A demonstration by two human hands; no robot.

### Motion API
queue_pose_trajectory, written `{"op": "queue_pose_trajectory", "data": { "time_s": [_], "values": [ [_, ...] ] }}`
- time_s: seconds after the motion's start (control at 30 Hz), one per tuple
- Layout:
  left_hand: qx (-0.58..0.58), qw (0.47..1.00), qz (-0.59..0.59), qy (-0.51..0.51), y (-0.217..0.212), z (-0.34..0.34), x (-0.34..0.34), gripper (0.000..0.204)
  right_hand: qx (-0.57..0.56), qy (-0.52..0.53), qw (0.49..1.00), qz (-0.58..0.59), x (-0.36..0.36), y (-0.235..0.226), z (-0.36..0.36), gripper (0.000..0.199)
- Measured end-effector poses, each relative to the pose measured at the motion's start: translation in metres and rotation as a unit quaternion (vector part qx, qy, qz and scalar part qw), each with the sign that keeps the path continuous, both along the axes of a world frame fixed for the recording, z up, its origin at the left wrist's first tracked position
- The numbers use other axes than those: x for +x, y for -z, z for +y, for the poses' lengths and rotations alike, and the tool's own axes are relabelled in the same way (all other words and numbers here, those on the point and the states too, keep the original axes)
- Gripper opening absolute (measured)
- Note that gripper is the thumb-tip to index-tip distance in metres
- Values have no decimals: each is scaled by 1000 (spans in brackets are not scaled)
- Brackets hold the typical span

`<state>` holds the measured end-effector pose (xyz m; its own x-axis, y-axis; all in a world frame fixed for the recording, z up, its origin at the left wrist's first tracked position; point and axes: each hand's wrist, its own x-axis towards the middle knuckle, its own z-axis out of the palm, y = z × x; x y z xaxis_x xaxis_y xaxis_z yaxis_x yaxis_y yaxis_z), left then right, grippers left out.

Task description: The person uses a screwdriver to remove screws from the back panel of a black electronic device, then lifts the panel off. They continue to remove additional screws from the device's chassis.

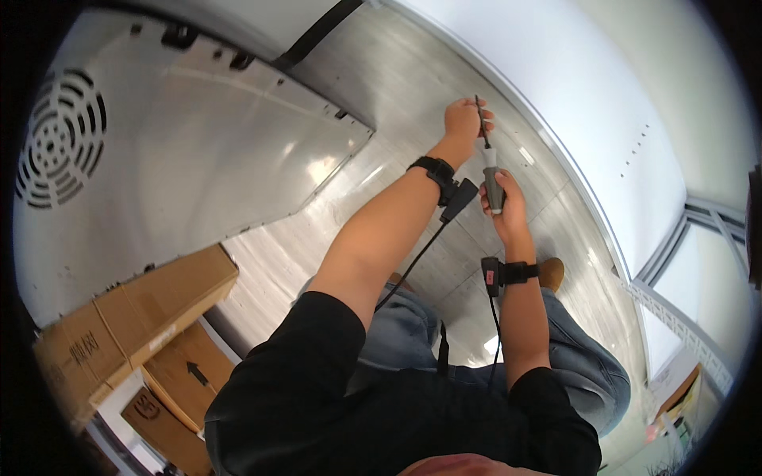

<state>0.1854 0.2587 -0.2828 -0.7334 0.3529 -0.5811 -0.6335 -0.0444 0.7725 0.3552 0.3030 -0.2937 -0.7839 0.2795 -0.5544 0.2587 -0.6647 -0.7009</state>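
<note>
Below the head camera, pale grey floor (397, 75) with a streaky grain, faint seams and glossy patches of reflected light. Along the left, a large metal panel (206, 151) with a round pattern of curved vent slots; at lower left, beside its edge, brown cardboard boxes (184, 285). Along the right, a long white panel (627, 103) with a line of small dark marks, and grey metal framing (675, 238) lower down. Between the two panels, above the floor, a grey-handled tool (494, 190) with a slim dark shaft. Right hand (513, 202) wrapped around the handle; left hand (462, 120) curled at the shaft, impossible to tell whether closed on it.
</note>
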Motion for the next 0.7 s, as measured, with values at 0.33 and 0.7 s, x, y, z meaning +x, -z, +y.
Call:
{"op": "queue_pose_trajectory", "data": {
  "time_s": [0.33,0.7],
  "values": [
    [-162,979,-41,-119,84,-153,-17,24,-53,-175,977,-110,-33,67,-84,33],
    [-174,978,0,-115,92,-195,-34,21,-84,-201,969,-121,-54,66,-101,28]
  ]
}}
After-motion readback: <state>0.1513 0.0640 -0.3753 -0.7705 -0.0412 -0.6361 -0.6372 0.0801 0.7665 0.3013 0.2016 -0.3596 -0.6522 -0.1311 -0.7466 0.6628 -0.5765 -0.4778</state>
